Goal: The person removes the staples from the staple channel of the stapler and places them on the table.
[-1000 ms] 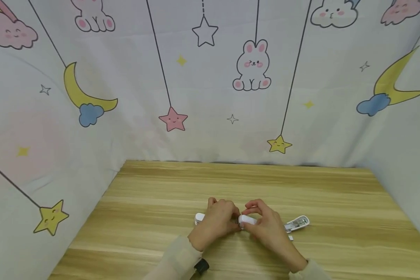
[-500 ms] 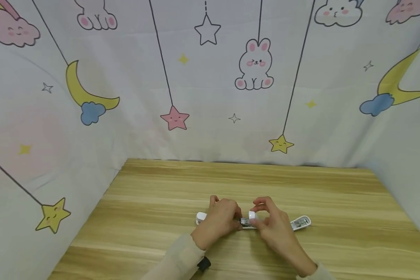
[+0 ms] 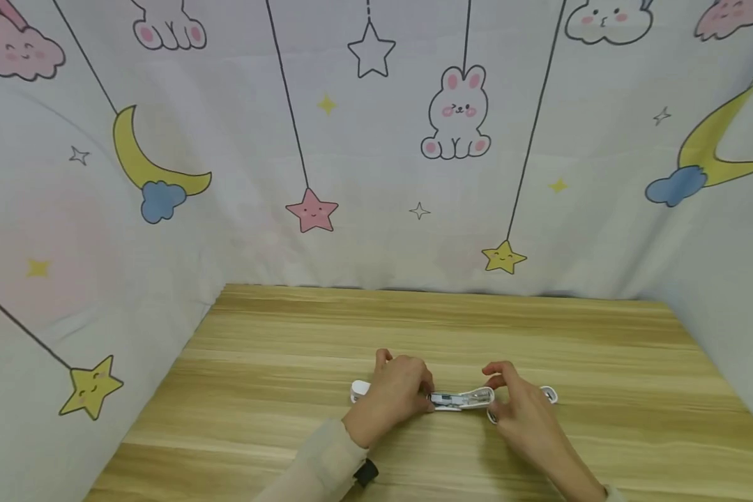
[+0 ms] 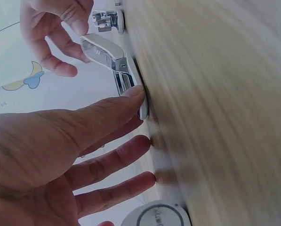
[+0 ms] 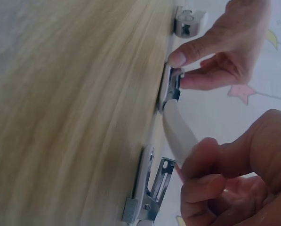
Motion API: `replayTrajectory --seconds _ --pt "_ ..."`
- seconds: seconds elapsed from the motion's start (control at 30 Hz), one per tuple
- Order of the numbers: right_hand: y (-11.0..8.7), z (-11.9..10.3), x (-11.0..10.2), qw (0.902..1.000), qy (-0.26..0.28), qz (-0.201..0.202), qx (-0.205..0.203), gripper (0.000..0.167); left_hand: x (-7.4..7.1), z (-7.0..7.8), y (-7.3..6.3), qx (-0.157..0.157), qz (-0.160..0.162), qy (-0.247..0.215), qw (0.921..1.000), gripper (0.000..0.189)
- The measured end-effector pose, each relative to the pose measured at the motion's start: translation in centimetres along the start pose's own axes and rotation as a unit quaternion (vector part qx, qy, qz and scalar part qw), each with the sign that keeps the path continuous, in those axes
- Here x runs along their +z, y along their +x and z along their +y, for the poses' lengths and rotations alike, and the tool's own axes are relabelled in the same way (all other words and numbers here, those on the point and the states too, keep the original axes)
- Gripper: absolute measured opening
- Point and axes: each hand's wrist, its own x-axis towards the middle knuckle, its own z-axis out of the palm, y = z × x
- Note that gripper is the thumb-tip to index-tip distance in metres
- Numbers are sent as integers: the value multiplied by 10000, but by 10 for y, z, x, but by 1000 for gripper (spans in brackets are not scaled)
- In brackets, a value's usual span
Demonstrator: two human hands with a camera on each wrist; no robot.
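Note:
A white stapler (image 3: pixel 461 399) lies between the hands, its top arm swung back to the right so the metal magazine and the arm's hollow inside show. My left hand (image 3: pixel 392 394) pinches its base at the left end, thumb in front, as the left wrist view shows. At the raised far end of the arm is my right hand (image 3: pixel 530 415); its thumb and finger are at that tip in both wrist views. Behind the right hand sits another opened stapler (image 5: pixel 152 188), mostly hidden in the head view. A third white stapler (image 3: pixel 359 391) pokes out left of the left hand.
All this rests on a wood-grain table (image 3: pixel 276 335). A pale curtain (image 3: pixel 376 160) printed with stars, moons and rabbits hangs behind and along the sides. Near the left sleeve (image 3: pixel 320 460) is a small black object (image 3: pixel 365 473).
The middle stapler's top arm has swung up from its base, through upright, and over to the right with my right hand. My left hand has stayed on the base.

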Motion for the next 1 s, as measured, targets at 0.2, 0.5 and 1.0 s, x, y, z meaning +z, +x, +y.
replayTrajectory --seconds 0.2,0.5,1.0 --pt "-1 -11 -3 9998 151 90 35 43 0 0 2 -8 12 -23 10000 17" --pt "8 -36 10 9916 889 -697 634 20 -2 0 3 -88 -51 34 9999 17" --pt "7 -45 46 9808 950 -732 1536 12 -2 1 2 -37 -47 72 10000 15"
